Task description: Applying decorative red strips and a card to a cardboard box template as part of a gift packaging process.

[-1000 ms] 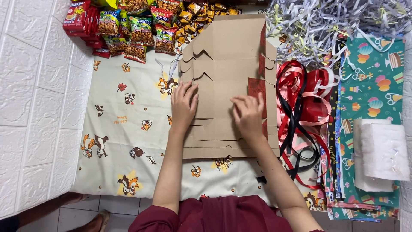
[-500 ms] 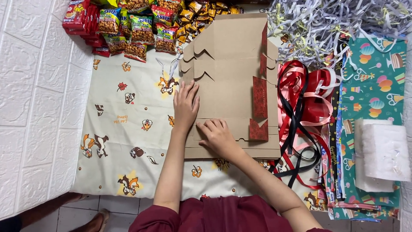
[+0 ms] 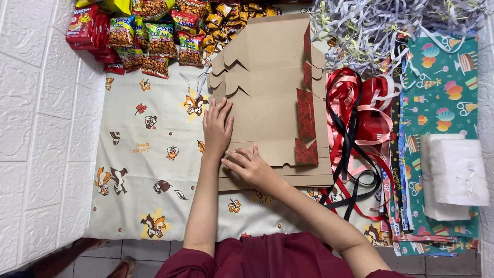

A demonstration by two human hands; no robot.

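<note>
Two hands lay flat on one unfolded brown cardboard box blank (image 3: 272, 103) — neither gripped it. The left hand (image 3: 217, 128) pressed its near left edge, fingers spread; the right hand (image 3: 252, 166) rested just beside it, open on the nearest flap. Half a second before, the right hand sat slightly farther up the card. Beyond the hands lay several snack packets (image 3: 154, 36); right of them, one ribbon tangle (image 3: 355, 118).

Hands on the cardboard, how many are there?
2. The left hand lies flat on the cardboard near its left edge; the right hand presses its lower flap beside it.
</note>
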